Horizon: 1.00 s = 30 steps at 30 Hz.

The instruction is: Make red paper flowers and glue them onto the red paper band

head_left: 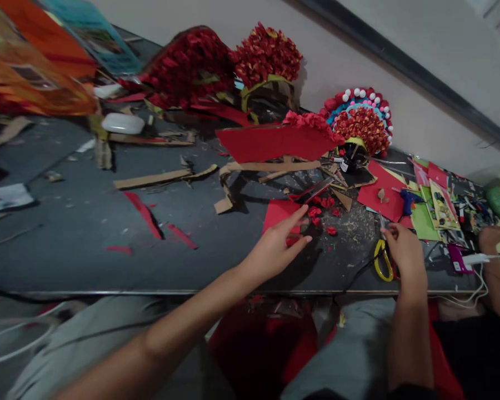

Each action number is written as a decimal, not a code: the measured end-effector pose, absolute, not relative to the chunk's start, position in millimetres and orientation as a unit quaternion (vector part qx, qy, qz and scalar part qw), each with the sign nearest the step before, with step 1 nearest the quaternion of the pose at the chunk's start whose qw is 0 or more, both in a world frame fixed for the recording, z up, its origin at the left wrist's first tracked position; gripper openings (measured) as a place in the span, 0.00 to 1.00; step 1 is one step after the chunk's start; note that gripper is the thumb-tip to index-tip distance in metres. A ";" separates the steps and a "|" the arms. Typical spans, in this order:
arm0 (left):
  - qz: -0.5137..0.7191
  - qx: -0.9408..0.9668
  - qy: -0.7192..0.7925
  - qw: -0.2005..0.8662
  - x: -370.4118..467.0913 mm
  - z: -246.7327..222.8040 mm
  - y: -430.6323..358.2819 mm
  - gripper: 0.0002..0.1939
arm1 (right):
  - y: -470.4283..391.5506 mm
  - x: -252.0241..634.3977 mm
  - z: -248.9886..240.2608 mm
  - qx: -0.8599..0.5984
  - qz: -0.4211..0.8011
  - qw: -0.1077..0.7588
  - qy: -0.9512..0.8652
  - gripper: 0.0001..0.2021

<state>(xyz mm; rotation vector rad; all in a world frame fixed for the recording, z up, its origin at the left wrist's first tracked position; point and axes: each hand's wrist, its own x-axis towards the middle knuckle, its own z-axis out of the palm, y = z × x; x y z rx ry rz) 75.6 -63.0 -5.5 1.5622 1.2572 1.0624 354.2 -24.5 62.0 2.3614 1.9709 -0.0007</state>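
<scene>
My left hand [280, 240] reaches over a small red paper piece [275, 214], fingers spread and nothing visibly held. Just past its fingertips lie several crumpled red paper bits [327, 202]. Yellow-handled scissors [382, 264] are pinched near the pivot by my right hand [406, 253], blades pointing away from me and handles hanging toward the table edge. Beyond that hand, a red sheet [379, 191] lies flat.
Along the wall stand red crumpled-paper headpieces [269, 55] and a pompom-trimmed one [364, 119]. Cardboard strips [158, 178], a white case [123, 123] and a blue glue gun [410, 201] lie about. Another person's hand [492, 238] rests at the right beside a purple box [458, 260].
</scene>
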 end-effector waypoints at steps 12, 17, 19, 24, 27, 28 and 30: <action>0.426 0.678 0.548 0.241 47.2 -1.3 -41.1 0.19 | 37.0 357.1 54.4 0.769 0.015 0.100 0.631 0.15; 0.415 0.684 0.540 0.260 49.0 0.0 -42.5 0.19 | 34.3 356.9 93.7 0.733 0.062 -0.115 0.668 0.12; 0.416 0.685 0.540 0.258 48.8 0.4 -42.2 0.19 | 36.9 361.8 105.8 0.719 0.050 -0.228 0.655 0.09; 0.423 0.685 0.542 0.243 45.7 1.8 -40.3 0.18 | 52.1 400.8 104.1 0.681 -0.091 -0.529 0.498 0.07; 0.434 0.678 0.546 0.232 43.7 2.1 -39.4 0.18 | 56.3 436.2 92.6 0.679 -0.096 -0.599 0.413 0.13; 0.438 0.676 0.546 0.229 43.2 2.1 -39.2 0.18 | 55.8 447.1 88.9 0.682 -0.093 -0.601 0.406 0.13; 0.444 0.674 0.545 0.228 42.8 2.1 -39.1 0.18 | 53.0 464.6 82.0 0.684 -0.081 -0.596 0.413 0.14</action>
